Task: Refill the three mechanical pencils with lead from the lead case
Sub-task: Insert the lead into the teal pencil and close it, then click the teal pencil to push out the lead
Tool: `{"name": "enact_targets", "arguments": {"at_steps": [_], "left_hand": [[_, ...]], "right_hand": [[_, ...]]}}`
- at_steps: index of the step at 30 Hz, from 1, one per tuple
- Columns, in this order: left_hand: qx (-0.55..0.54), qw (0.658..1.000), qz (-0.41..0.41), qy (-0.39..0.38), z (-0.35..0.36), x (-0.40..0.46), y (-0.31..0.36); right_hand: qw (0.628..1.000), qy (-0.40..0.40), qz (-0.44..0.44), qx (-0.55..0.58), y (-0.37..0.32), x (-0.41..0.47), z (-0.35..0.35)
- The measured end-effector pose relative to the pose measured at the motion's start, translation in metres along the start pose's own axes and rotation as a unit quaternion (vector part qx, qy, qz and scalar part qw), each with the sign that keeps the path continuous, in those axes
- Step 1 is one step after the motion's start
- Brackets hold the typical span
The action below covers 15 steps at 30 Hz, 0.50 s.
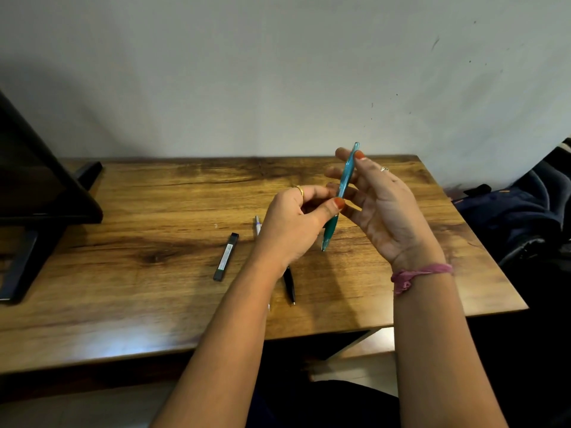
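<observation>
Teal pencil (341, 193) pinched by both hands' fingers (335, 203); left wrist (272, 254) hides table pencils; lead case (226, 256) beside.

Single head view, looking forward and down, close over wooden table (123, 304), wall (278, 72) behind

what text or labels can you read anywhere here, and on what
No text can be read in this view.
Lead case: a pale label runs along its dark body, with a greenish mark near the top; the print is too small and blurred to read.
White pencil: a thin blue band near its end, no legible lettering.
Teal pencil, black pencil, dark monitor: no visible text.
</observation>
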<state>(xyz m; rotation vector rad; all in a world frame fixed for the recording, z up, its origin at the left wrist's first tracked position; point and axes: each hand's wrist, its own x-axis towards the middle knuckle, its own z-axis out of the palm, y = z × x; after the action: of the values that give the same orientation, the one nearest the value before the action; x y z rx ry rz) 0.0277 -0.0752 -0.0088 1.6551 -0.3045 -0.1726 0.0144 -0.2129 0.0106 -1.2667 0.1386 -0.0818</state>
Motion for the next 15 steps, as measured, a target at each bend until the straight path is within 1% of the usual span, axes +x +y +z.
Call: {"name": "enact_targets", "arguments": {"at_steps": [5, 8, 12, 15], "left_hand": [[-0.024, 1.0, 0.001, -0.001, -0.002, -0.001, -0.002], [-0.019, 1.0, -0.001, -0.01, -0.003, -0.001, -0.004], [-0.006, 1.0, 0.001, 0.012, -0.009, 0.001, -0.005], [0.024, 0.997, 0.0, 0.068, -0.025, 0.002, -0.008]], "right_hand": [[0.998, -0.065, 0.006, 0.016, 0.005, -0.004, -0.003], [0.996, -0.088, -0.003, 0.033, 0.006, -0.004, -0.004], [0.994, -0.088, -0.028, 0.062, 0.007, -0.004, -0.002], [0.991, -0.062, -0.047, 0.105, 0.005, -0.004, 0.0]]}}
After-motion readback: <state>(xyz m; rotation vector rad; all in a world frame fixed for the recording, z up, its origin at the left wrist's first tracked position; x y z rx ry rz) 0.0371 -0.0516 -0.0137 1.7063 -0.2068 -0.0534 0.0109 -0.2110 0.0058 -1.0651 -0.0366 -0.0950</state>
